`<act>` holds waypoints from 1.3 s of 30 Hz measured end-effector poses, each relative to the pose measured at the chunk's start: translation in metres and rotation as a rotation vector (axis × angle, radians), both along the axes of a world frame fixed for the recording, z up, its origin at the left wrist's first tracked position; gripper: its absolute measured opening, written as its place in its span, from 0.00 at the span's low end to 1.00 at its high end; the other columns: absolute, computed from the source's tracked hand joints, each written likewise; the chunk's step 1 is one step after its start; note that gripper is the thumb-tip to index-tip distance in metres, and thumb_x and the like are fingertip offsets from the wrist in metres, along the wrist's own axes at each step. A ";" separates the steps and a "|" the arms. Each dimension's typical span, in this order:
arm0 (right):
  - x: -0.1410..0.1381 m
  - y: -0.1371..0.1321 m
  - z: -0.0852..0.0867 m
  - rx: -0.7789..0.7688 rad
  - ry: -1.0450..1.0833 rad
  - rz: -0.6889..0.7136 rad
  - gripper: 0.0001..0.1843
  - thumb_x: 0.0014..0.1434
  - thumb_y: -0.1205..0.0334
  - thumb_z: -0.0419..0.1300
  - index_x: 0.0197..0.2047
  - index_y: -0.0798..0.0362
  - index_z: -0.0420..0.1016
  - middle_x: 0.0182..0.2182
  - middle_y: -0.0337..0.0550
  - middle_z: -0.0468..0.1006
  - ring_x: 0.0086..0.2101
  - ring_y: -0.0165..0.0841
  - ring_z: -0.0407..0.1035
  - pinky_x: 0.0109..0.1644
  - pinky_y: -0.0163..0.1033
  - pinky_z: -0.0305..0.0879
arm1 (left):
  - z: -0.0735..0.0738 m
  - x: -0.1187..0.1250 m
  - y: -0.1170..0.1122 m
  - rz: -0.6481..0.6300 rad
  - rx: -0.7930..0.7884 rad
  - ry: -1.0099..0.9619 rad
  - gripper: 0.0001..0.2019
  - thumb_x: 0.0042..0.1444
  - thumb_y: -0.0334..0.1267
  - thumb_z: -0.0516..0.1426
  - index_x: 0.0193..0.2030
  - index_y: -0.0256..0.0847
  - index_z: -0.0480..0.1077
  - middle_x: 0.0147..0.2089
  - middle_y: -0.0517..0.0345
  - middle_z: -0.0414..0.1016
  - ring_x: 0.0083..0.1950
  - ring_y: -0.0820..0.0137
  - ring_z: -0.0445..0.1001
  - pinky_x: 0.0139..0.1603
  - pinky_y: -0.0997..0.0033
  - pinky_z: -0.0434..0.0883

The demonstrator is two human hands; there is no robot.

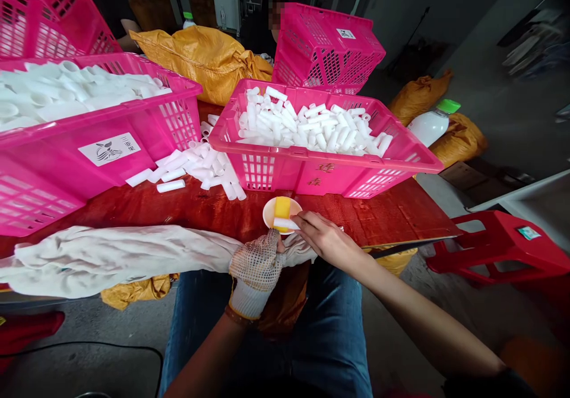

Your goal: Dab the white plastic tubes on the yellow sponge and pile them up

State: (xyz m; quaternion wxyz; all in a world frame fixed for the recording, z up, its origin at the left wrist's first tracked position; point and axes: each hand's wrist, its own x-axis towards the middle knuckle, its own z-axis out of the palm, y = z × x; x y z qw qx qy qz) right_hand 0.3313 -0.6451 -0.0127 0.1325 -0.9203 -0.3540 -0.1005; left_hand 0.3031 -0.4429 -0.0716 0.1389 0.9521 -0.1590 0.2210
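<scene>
My right hand (327,240) is bare, and its fingertips pinch the end of a short white tube (285,224). The tube lies across a yellow sponge (282,208) in a small white dish (271,212). My left hand (256,273) wears a knitted glove with a dotted palm and sits just below the dish. Its thumb comes close to the dish's front edge, and its fingers are hidden. A pale cloth (120,261) runs across my lap beside the glove.
Pink crates (325,172) (111,154) hold white tubes, and loose tubes (200,166) lie between them on the red table (383,220). Another crate (329,47) sits behind. Yellow sacks (200,59), a white bottle (430,126), a red stool (494,246) and a person's arm (129,41) are around.
</scene>
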 end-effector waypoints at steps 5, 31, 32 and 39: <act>-0.004 0.006 0.015 -0.028 0.082 -0.062 0.17 0.73 0.63 0.50 0.62 0.55 0.67 0.51 0.55 0.75 0.44 0.44 0.79 0.52 0.56 0.78 | -0.005 0.002 -0.003 0.028 0.046 -0.099 0.10 0.67 0.37 0.52 0.37 0.41 0.74 0.29 0.57 0.78 0.27 0.66 0.73 0.31 0.63 0.60; -0.007 0.010 0.017 -0.081 0.003 -0.088 0.19 0.72 0.62 0.52 0.64 0.56 0.64 0.51 0.57 0.75 0.43 0.45 0.79 0.48 0.53 0.80 | -0.002 0.005 -0.005 0.050 0.050 -0.198 0.11 0.64 0.35 0.54 0.31 0.40 0.75 0.22 0.57 0.73 0.23 0.66 0.70 0.27 0.65 0.58; -0.007 0.009 0.016 -0.054 0.005 -0.090 0.19 0.72 0.63 0.52 0.64 0.54 0.64 0.51 0.56 0.75 0.44 0.45 0.79 0.49 0.53 0.80 | -0.004 0.004 -0.004 0.034 0.051 -0.164 0.10 0.64 0.35 0.54 0.32 0.40 0.75 0.23 0.56 0.74 0.25 0.66 0.72 0.28 0.65 0.59; -0.006 0.007 0.017 -0.166 0.000 -0.006 0.17 0.73 0.66 0.48 0.62 0.58 0.67 0.52 0.58 0.76 0.47 0.46 0.78 0.52 0.54 0.78 | -0.019 0.005 -0.002 -0.028 0.026 0.016 0.10 0.67 0.39 0.53 0.38 0.40 0.74 0.27 0.56 0.76 0.27 0.66 0.73 0.30 0.64 0.61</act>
